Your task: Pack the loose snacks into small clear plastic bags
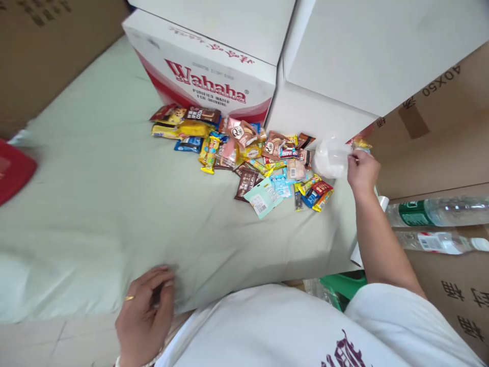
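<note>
My right hand (362,171) is closed on the edge of a translucent white plastic container (331,159) at the right end of the table. Just left of this container lies a spread of wrapped snacks: a pink-brown packet (241,132), a light green packet (264,198), a dark brown packet (247,183) and a yellow stick pack (209,153) among several others. A small gold-coloured packet (361,143) shows behind my right hand. My left hand (147,308), with a ring on one finger, rests loosely curled at the table's front edge; nothing is visible in it.
Behind the snacks stands a white and red water carton (214,71), with a large white box (340,46) beside it. Cardboard (439,148) and plastic bottles (451,211) are at the right. A red object (13,171) lies at the left on the pale green cloth (95,178).
</note>
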Demonstrator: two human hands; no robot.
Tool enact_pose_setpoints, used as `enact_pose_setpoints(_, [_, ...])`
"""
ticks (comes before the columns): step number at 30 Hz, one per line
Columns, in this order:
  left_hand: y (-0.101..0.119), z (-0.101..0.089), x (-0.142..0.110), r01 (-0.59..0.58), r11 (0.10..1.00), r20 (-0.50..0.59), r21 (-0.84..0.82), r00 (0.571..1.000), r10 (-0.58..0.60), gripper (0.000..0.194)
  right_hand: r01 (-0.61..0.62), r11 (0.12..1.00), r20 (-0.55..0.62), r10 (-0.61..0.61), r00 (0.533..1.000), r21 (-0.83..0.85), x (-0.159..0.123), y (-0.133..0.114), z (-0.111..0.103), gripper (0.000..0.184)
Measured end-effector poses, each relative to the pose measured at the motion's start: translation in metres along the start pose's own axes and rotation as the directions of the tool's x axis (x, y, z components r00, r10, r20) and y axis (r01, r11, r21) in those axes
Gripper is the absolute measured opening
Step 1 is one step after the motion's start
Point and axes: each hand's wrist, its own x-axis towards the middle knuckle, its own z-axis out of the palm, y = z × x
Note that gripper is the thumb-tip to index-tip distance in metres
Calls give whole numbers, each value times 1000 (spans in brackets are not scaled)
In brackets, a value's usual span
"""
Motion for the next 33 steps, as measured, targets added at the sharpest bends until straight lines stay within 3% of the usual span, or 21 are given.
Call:
enact_pose_setpoints(3, [21, 2, 7, 62, 984, 68, -164, 996, -51, 8, 6, 921, -59, 19, 998, 390, -59, -31, -29, 23])
enact_pose_setpoints(6, [58, 22, 27, 225, 901, 288, -371, 950, -119, 15, -234, 684, 252, 75, 965, 691, -127, -74, -30, 21])
enact_pose_setpoints(9, [90, 50, 49, 371, 698, 435, -613, 895, -94, 46, -435, 582, 595, -107, 797, 687, -186, -116, -15, 18])
enact_pose_setpoints(11, [97, 65, 60, 452, 620, 544, -642, 838, -47, 50, -484, 590, 702, -211, 680, 647, -214, -138, -5, 19])
enact_pose_setpoints(12, [96, 70, 63, 472, 610, 564, -636, 824, -50, 46, -493, 598, 725, -229, 649, 631, -223, -146, 0, 20])
enact_pose_setpoints(15, [83, 72, 69, 518, 611, 519, -599, 832, -196, 44, -511, 618, 736, -169, 656, 597, -236, -161, 11, 22])
enact_pose_setpoints(17, [71, 65, 73, 510, 615, 425, -601, 856, -295, 46, -563, 573, 728, -90, 680, 596, -236, -164, 14, 25])
enact_pose_setpoints(20, [62, 50, 81, 370, 753, 150, -545, 926, -346, 70, -676, 418, 747, -10, 665, 607, -231, -166, 14, 31])
enact_pose_setpoints(22, [64, 42, 84, 258, 849, 16, -462, 959, -283, 68, -730, 343, 780, -14, 626, 591, -231, -171, 12, 35])
enact_pose_setpoints(24, [72, 40, 82, 217, 836, 127, -504, 976, -177, 53, -769, 311, 817, -49, 574, 559, -234, -178, 10, 36])
enact_pose_setpoints(26, [83, 45, 76, 272, 730, 331, -627, 941, -67, 43, -797, 292, 845, -92, 527, 529, -239, -186, 8, 37])
enact_pose_setpoints(28, [91, 54, 69, 362, 622, 436, -694, 899, -36, 37, -808, 285, 856, -133, 499, 516, -244, -191, 9, 37])
enact_pose_setpoints(33, [97, 65, 58, 449, 566, 466, -691, 876, -126, 33, -739, 349, 813, -161, 560, 577, -247, -188, 11, 33])
